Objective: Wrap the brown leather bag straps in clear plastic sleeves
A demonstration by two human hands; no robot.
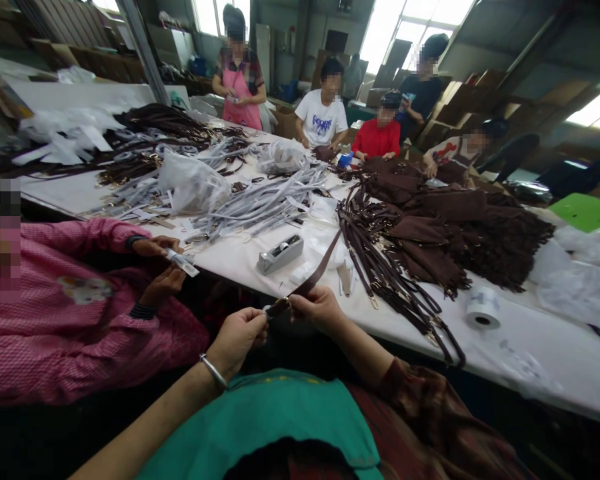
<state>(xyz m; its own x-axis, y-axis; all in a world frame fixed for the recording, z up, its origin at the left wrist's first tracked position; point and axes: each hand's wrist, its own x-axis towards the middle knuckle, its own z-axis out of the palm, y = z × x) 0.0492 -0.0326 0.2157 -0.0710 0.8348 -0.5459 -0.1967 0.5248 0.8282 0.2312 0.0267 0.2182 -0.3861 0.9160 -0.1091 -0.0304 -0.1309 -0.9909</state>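
Note:
A dark brown strap [319,268] stretches between my two hands at the near table edge, its upper part running up over the tabletop. My left hand [241,335], with a bracelet on its wrist, pinches the strap's near end, where a bit of metal shows. Close beside it, my right hand [320,309] is closed on the same strap with thumb and fingers together. Just beyond my hands stands a grey tape dispenser [280,255]. To the right lies a bundle of brown straps [380,267] with gold-coloured clips.
A co-worker in pink [95,300] sits close on my left, handling a small wrapped piece. Wrapped straps [270,193], plastic bags [193,183] and brown bags [440,213] cover much of the white table [325,320]. A white roll [483,308] stands at right. Several people work across the table.

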